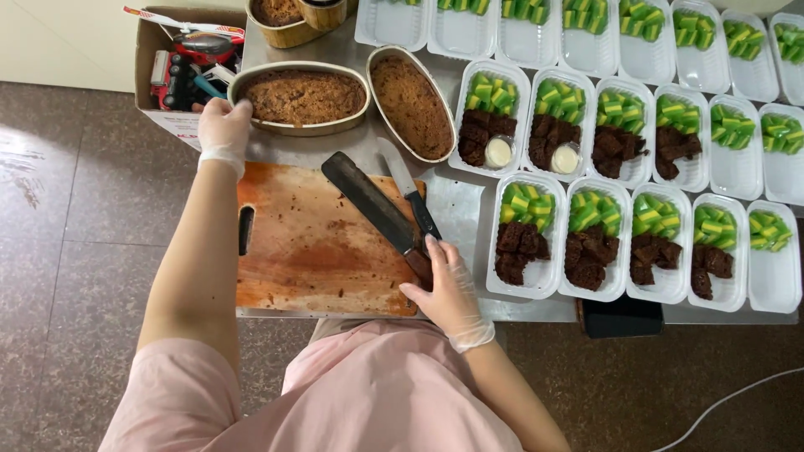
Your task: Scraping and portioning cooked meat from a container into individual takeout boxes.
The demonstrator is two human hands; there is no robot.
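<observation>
Left arm stretches far forward, its gloved left hand curled in a grip, while the gloved right hand stays close, fingers bent.

A food-packing kitchen: a steel table carries rows of clear plastic trays, cake tins and a cutting board.

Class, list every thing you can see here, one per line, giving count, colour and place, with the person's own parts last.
Cutting board: one, orange-brown, table edge.
Cleaver: one, dark blade, on board.
Knife: one, silver blade, beside cleaver.
Oval cake pans: two full in view, brown cake, above board; more cut off at top.
Plastic trays: many, clear, in rows at right, holding green-yellow and brown pieces.
Sauce cups: two, white, in upper trays.
Cardboard box: one, tools inside, top left.
Left hand: gloved, on pan rim.
Right hand: gloved, at cleaver handle.
</observation>
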